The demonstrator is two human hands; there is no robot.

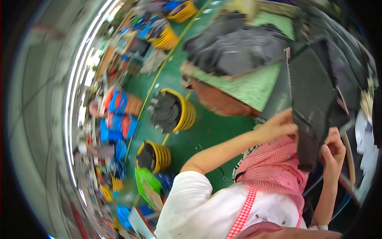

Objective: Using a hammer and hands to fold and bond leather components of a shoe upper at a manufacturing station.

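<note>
A dark, flat piece of material (pixel 312 81), leather- or fabric-like with a jagged left edge, stretches up and away in front of me. My left hand (pixel 281 124) is closed at its near left edge, the fingertips partly hidden behind it. On the other side, my right hand (pixel 333 146) pinches the near right edge between thumb and fingers. A darker flap (pixel 307 151) of the material hangs down between both hands, over my red checked apron (pixel 264 161). More dark sheets (pixel 342 44) lie beyond and to the right.
A pile of dark cut pieces (pixel 238 47) lies on a light green tabletop (pixel 254 87) ahead. Yellow baskets (pixel 188 113) with dark pieces stand on the green floor (pixel 207 137) to the left. Pale cloth (pixel 364 139) hangs at the right. Farther left are cluttered workstations.
</note>
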